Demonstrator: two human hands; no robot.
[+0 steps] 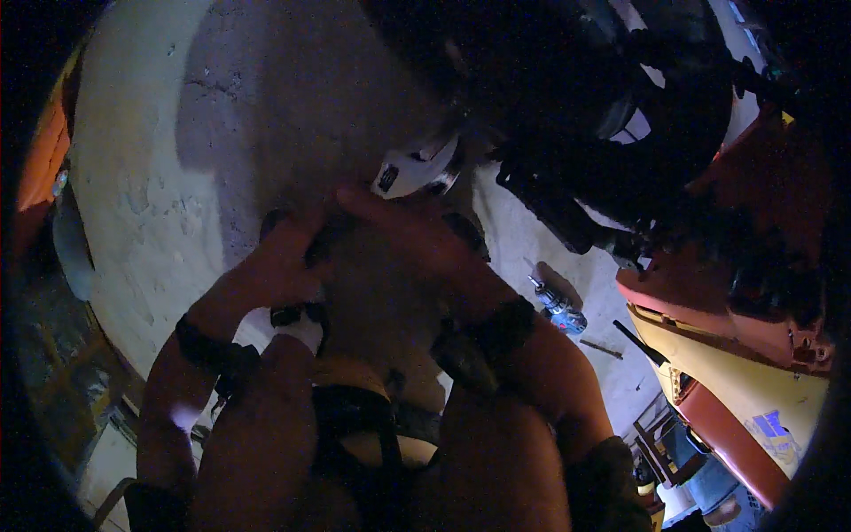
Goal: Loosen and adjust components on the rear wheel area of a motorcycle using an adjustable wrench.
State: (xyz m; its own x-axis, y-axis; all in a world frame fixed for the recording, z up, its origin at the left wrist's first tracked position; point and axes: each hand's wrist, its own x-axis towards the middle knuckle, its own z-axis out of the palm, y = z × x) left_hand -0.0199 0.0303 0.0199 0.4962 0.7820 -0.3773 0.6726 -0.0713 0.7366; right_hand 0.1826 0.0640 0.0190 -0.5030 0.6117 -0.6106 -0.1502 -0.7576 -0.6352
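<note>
In dim light, my left hand (297, 253) and my right hand (394, 226) meet in front of my bent knees. The fingers of my left hand curl at a small dark piece (326, 241) between the hands, too dark to name. My right hand is bent inward, its fingers together and reaching toward the left hand; what they grip is hidden in shadow. Just beyond my right hand is a pale, shiny part with dark slots (412, 173), partly covered by the hand. Both wrists wear dark bands.
A large dark machine with a wheel-like ring (656, 115) fills the upper right. On the pale concrete floor (151, 204) lie a blue-and-black power drill (557, 306) and a thin rod (602, 349). Yellow and red body panels (736, 363) stand at the right, with crates (674, 448) below.
</note>
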